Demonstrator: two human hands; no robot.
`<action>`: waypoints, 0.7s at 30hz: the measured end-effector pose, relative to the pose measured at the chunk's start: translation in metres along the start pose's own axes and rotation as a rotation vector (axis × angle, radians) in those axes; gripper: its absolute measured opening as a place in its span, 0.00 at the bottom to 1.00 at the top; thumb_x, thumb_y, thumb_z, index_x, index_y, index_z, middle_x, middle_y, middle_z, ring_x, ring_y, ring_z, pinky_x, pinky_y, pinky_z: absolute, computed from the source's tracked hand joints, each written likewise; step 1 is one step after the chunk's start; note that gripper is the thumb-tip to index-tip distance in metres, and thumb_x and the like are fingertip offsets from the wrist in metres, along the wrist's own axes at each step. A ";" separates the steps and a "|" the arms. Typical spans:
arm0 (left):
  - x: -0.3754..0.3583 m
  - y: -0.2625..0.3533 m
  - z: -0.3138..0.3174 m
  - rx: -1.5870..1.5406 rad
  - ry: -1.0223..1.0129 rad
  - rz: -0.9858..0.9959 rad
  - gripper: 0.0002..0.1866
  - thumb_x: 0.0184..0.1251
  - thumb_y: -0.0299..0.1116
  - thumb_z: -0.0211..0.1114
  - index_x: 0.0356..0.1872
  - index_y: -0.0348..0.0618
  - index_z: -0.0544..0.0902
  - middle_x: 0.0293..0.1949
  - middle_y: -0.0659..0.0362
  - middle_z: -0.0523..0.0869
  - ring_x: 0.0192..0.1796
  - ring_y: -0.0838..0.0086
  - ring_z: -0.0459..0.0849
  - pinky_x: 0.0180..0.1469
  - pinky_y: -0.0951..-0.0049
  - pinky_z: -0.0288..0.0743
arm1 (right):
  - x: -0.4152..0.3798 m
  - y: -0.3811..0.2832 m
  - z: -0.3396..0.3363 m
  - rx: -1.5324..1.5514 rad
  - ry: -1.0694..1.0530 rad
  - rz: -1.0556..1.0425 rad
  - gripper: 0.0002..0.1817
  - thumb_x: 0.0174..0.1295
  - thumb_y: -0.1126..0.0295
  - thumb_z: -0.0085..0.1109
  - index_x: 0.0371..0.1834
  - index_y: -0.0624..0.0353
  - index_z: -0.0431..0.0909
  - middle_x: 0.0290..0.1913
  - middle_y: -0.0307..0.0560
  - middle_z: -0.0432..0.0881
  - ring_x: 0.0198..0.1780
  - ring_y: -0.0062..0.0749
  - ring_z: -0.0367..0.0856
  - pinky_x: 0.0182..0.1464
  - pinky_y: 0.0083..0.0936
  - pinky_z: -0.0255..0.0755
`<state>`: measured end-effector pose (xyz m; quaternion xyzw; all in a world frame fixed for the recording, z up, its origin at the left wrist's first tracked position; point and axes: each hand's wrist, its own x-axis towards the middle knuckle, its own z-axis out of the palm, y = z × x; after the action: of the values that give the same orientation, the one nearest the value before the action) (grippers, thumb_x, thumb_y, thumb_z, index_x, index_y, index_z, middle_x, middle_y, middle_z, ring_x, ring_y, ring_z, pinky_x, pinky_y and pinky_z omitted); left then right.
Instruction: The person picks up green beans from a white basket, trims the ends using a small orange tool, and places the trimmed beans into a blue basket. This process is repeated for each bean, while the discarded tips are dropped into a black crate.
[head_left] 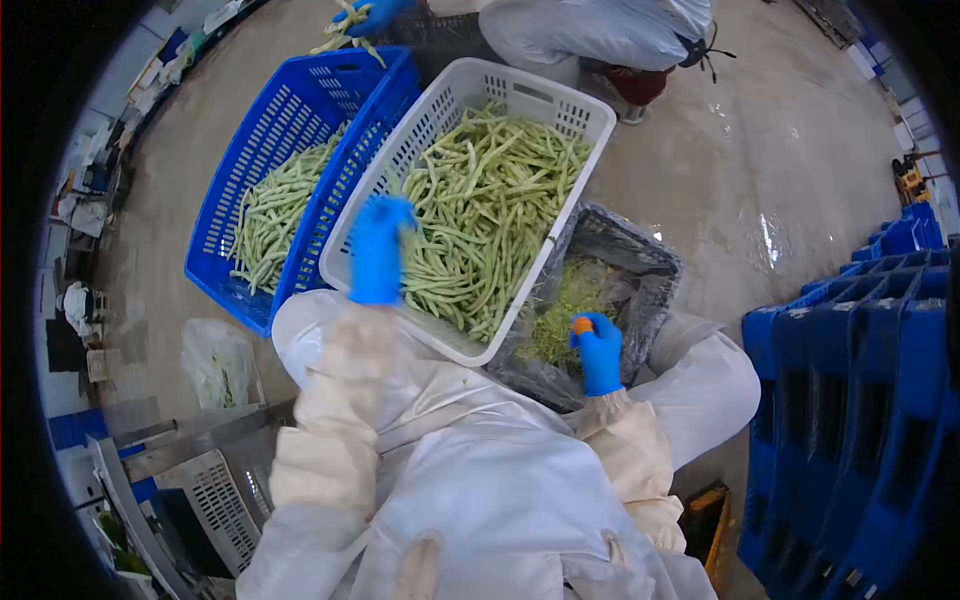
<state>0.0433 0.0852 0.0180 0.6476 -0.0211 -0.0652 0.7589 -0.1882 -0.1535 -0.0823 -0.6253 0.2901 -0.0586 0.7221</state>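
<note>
My left hand (378,250), in a blue glove, is smeared by motion over the left rim of the white basket (347,228). Its fingers reach toward the green beans (480,215) heaped inside; what they hold, if anything, is blurred. Wrapped round a small orange object (582,325), the fingers of my right hand (601,358) are closed, also gloved in blue. Only the orange end shows above the fist. Below that hand sits a black bin (655,265) lined with clear plastic, containing small green bean trimmings (565,318).
A blue basket (225,205) with more beans stands left of the white one. Across from me, another person's gloved hand (375,15) holds beans. Stacked blue pallets (850,400) rise at right. A plastic bag (218,362) lies left on the wet floor (745,190).
</note>
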 end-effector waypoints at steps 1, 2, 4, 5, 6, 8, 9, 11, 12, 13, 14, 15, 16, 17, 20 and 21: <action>0.024 0.037 -0.014 0.177 0.141 0.115 0.02 0.57 0.26 0.58 0.30 0.41 0.78 0.26 0.62 0.77 0.29 0.79 0.75 0.35 0.80 0.68 | 0.004 0.003 -0.009 -0.114 0.106 -0.032 0.08 0.58 0.70 0.55 0.33 0.64 0.77 0.23 0.42 0.77 0.25 0.26 0.75 0.29 0.23 0.70; 0.066 0.047 -0.063 0.138 0.162 0.180 0.05 0.58 0.28 0.60 0.31 0.37 0.78 0.27 0.62 0.78 0.30 0.79 0.75 0.34 0.79 0.69 | 0.008 0.006 -0.014 -0.228 0.211 -0.066 0.07 0.56 0.71 0.56 0.33 0.63 0.77 0.23 0.44 0.78 0.24 0.31 0.76 0.28 0.26 0.70; 0.119 0.086 -0.108 0.715 0.271 0.662 0.14 0.57 0.32 0.63 0.38 0.30 0.78 0.34 0.53 0.81 0.36 0.70 0.79 0.39 0.72 0.72 | 0.005 -0.006 -0.014 -0.553 0.262 -0.122 0.06 0.55 0.72 0.56 0.33 0.61 0.77 0.25 0.48 0.79 0.25 0.38 0.77 0.29 0.30 0.70; 0.136 0.098 -0.114 0.640 0.358 0.728 0.17 0.56 0.33 0.64 0.42 0.29 0.77 0.38 0.48 0.82 0.39 0.65 0.81 0.42 0.69 0.73 | 0.004 -0.013 -0.013 -0.878 0.314 -0.190 0.05 0.53 0.73 0.57 0.33 0.59 0.77 0.27 0.52 0.80 0.26 0.44 0.78 0.29 0.33 0.70; 0.146 0.094 -0.118 0.649 0.361 0.721 0.17 0.56 0.33 0.64 0.42 0.29 0.77 0.38 0.48 0.82 0.39 0.65 0.81 0.42 0.69 0.73 | 0.005 -0.015 -0.012 -0.990 0.320 -0.161 0.08 0.49 0.74 0.57 0.34 0.56 0.77 0.38 0.57 0.79 0.36 0.54 0.77 0.36 0.40 0.70; 0.161 0.079 -0.122 1.490 0.542 0.843 0.20 0.56 0.35 0.63 0.46 0.29 0.76 0.44 0.42 0.80 0.44 0.55 0.80 0.48 0.65 0.72 | 0.011 -0.017 -0.011 -1.087 0.355 -0.277 0.09 0.48 0.73 0.58 0.35 0.55 0.77 0.42 0.56 0.78 0.40 0.53 0.76 0.40 0.41 0.70; 0.158 0.043 -0.104 1.321 0.394 0.827 0.23 0.56 0.38 0.62 0.47 0.28 0.75 0.46 0.41 0.78 0.45 0.50 0.78 0.47 0.62 0.72 | 0.014 -0.018 -0.011 -1.183 0.399 -0.399 0.11 0.47 0.72 0.59 0.36 0.55 0.77 0.47 0.55 0.76 0.44 0.52 0.75 0.43 0.42 0.69; 0.141 -0.027 -0.061 1.304 -0.070 0.413 0.14 0.56 0.35 0.57 0.39 0.36 0.80 0.35 0.43 0.82 0.37 0.51 0.81 0.39 0.56 0.73 | 0.016 -0.020 -0.004 -1.176 0.370 -0.329 0.12 0.44 0.71 0.60 0.35 0.56 0.77 0.51 0.54 0.74 0.49 0.53 0.72 0.48 0.43 0.67; 0.123 -0.067 -0.027 1.371 -0.307 0.060 0.11 0.54 0.34 0.56 0.34 0.39 0.81 0.31 0.45 0.82 0.33 0.52 0.81 0.38 0.56 0.73 | 0.015 -0.022 0.002 -1.135 0.295 -0.264 0.13 0.44 0.72 0.61 0.36 0.57 0.77 0.50 0.55 0.75 0.48 0.53 0.73 0.47 0.43 0.67; 0.112 -0.124 -0.022 1.483 -0.531 0.131 0.12 0.57 0.37 0.57 0.32 0.39 0.80 0.30 0.47 0.82 0.34 0.53 0.80 0.38 0.59 0.72 | 0.016 -0.022 0.005 -1.093 0.223 -0.199 0.14 0.44 0.73 0.61 0.37 0.57 0.77 0.50 0.55 0.75 0.47 0.54 0.74 0.47 0.43 0.68; 0.099 -0.175 -0.022 1.224 -0.752 -0.051 0.11 0.55 0.39 0.58 0.32 0.42 0.81 0.31 0.48 0.82 0.35 0.53 0.80 0.38 0.59 0.72 | 0.018 -0.020 0.005 -1.123 0.187 -0.275 0.14 0.46 0.73 0.60 0.40 0.59 0.77 0.48 0.56 0.76 0.44 0.54 0.75 0.45 0.43 0.69; 0.086 -0.221 -0.011 1.333 -0.867 -0.116 0.14 0.52 0.42 0.61 0.32 0.42 0.82 0.33 0.47 0.82 0.37 0.52 0.80 0.40 0.59 0.73 | 0.019 -0.017 0.005 -1.134 0.197 -0.270 0.14 0.46 0.73 0.60 0.40 0.59 0.77 0.48 0.56 0.76 0.44 0.54 0.75 0.45 0.43 0.69; 0.070 -0.244 0.001 1.334 -0.822 -0.157 0.15 0.50 0.43 0.63 0.31 0.40 0.82 0.34 0.46 0.82 0.38 0.51 0.81 0.41 0.58 0.73 | 0.020 -0.013 0.007 -1.034 0.179 -0.308 0.15 0.48 0.72 0.60 0.41 0.59 0.76 0.47 0.57 0.76 0.44 0.53 0.76 0.45 0.42 0.70; 0.055 -0.262 0.011 1.334 -0.779 -0.196 0.17 0.48 0.44 0.65 0.31 0.39 0.82 0.36 0.45 0.82 0.39 0.51 0.81 0.42 0.58 0.74 | 0.021 -0.011 0.008 -0.934 0.162 -0.346 0.15 0.50 0.71 0.59 0.42 0.60 0.76 0.45 0.58 0.77 0.43 0.53 0.76 0.44 0.41 0.70; 0.032 -0.302 0.030 1.313 -0.367 -0.432 0.19 0.51 0.46 0.63 0.34 0.39 0.82 0.37 0.42 0.82 0.42 0.49 0.80 0.44 0.55 0.74 | 0.019 -0.012 0.014 -0.871 0.108 -0.219 0.15 0.51 0.70 0.59 0.43 0.61 0.75 0.45 0.58 0.77 0.43 0.53 0.76 0.44 0.39 0.71; 0.026 -0.309 0.035 1.306 -0.373 -0.429 0.19 0.51 0.46 0.63 0.34 0.39 0.82 0.37 0.42 0.82 0.42 0.49 0.80 0.44 0.55 0.74 | 0.019 -0.012 0.016 -0.878 0.115 -0.219 0.15 0.51 0.70 0.59 0.43 0.61 0.75 0.45 0.58 0.77 0.43 0.53 0.76 0.44 0.39 0.71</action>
<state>0.0432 0.0008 -0.2821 0.9379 -0.0576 -0.2969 0.1701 -0.1614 -0.1504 -0.0764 -0.8949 0.2592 -0.0405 0.3610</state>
